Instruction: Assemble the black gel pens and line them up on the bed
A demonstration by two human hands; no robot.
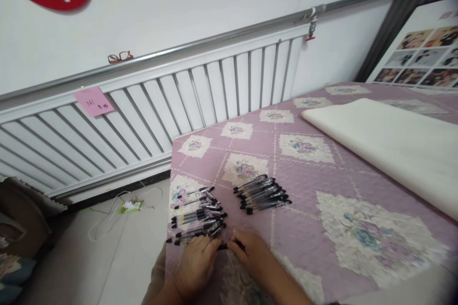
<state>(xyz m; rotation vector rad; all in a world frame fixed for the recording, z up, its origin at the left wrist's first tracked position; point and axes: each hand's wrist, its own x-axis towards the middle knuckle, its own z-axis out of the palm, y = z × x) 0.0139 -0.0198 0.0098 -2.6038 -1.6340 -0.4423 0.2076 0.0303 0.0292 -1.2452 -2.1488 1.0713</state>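
Both my hands rest on the near edge of a pink quilted bedspread (304, 176). My left hand (196, 264) and my right hand (250, 252) are closed on the two ends of one black pen (222, 246) held between them. Just beyond my left hand lies a loose spread of several black pens and caps (196, 214). A tidier pile of several black pens (263, 194) lies farther right, apart from my hands.
A long white roll or bolster (390, 147) lies across the bed at right. A white slatted radiator cover (143, 114) with a pink note (93, 101) runs along the wall. Red glasses (120, 57) sit on its ledge. Cables (118, 209) lie on the floor.
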